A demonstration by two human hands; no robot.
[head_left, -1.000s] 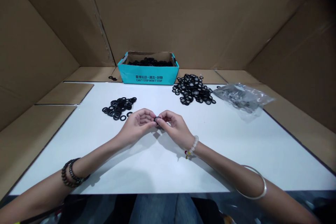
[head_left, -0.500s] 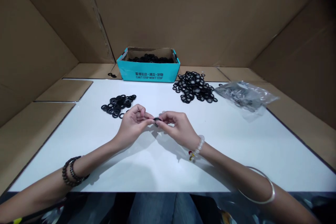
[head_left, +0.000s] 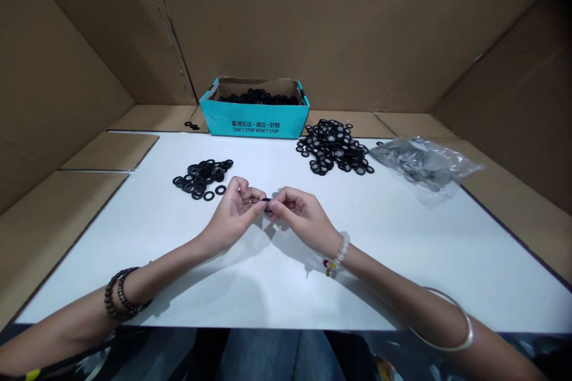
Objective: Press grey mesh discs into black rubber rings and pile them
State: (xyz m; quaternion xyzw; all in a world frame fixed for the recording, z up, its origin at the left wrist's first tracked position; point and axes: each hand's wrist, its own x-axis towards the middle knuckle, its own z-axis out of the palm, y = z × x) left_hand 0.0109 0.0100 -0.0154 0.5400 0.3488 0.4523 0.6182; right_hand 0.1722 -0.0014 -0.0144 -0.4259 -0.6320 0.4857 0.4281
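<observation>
The person's left hand (head_left: 235, 211) and right hand (head_left: 304, 214) meet in front of the turquoise box (head_left: 254, 122), well apart from it, above the white counter (head_left: 214, 294). Between their fingertips is a small black ring (head_left: 266, 200), largely covered by the fingers; whether its centre is filled cannot be told. The left grip is pinched on one side of this ring, thumb against finger, and the right grip is clamped on the other side in the same way. The box, its front printed "CAN'T STOP WON'T STOP", holds many black rings (head_left: 259, 97). In front of the box and to its left lies a heap of loose rings (head_left: 201, 178). To the right of the box and slightly in front spreads a bigger pile of rings with pale grey centres (head_left: 333, 146). Farther right of the box lies a clear plastic bag (head_left: 420, 161) with grey pieces inside.
</observation>
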